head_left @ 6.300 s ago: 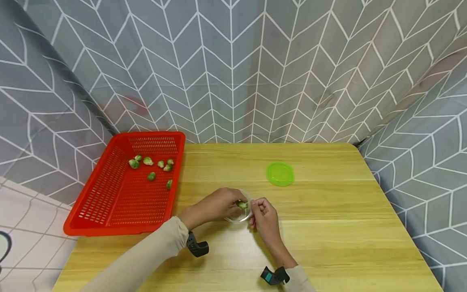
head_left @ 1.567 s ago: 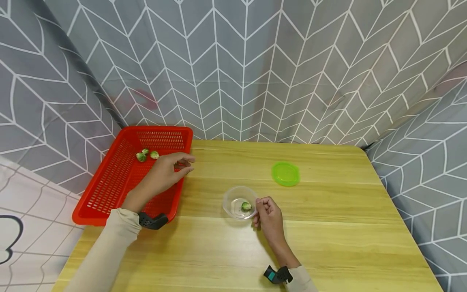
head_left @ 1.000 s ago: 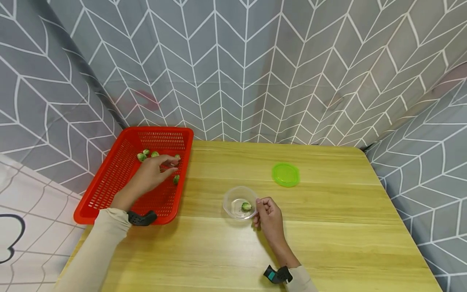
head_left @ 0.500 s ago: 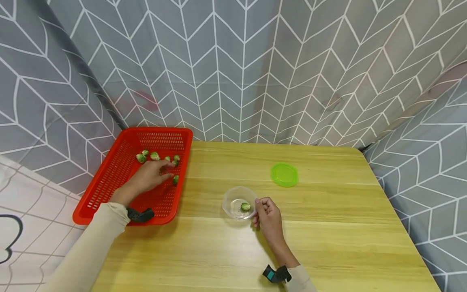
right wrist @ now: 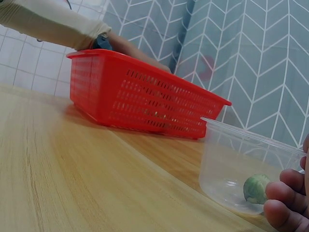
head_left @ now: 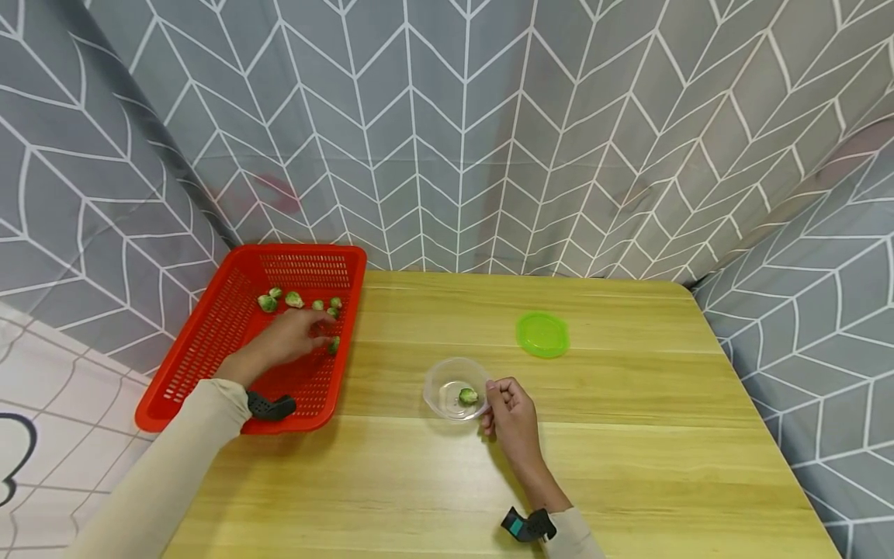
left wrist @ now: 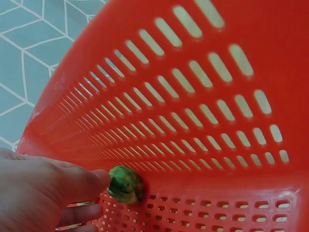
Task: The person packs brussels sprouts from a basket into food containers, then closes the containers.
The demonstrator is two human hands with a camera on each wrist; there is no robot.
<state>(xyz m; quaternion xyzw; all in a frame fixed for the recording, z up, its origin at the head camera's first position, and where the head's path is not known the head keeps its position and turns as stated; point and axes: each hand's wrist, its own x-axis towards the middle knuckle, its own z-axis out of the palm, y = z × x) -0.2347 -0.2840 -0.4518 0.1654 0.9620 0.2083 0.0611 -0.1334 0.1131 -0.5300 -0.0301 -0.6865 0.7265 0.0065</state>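
My left hand [head_left: 292, 337] is inside the red basket [head_left: 320, 423], its fingers loosely bent and parted. A small Brussels sprout [left wrist: 125, 185] lies by the basket's side wall, at the tip of a digit in the left wrist view; whether they touch I cannot tell. Several other Brussels sprouts lie towards the back of the basket, one of them a larger sprout [head_left: 267, 303]. With thumb and fingers my right hand [head_left: 513, 419] pinches the rim of a clear plastic tub [head_left: 438, 388] standing on the table. A single Brussels sprout [right wrist: 256, 188] sits in that tub.
A green lid [head_left: 542, 335] lies flat on the wooden table [head_left: 628, 419], behind and right of the tub. The basket has tall slotted walls and stands on the table's left side. A grey patterned curtain [head_left: 447, 140] hangs behind and at both sides.
My left hand released a sprout into the tub, then moved left over the basket rim and down among the sprouts. The right hand still holds the tub's rim.
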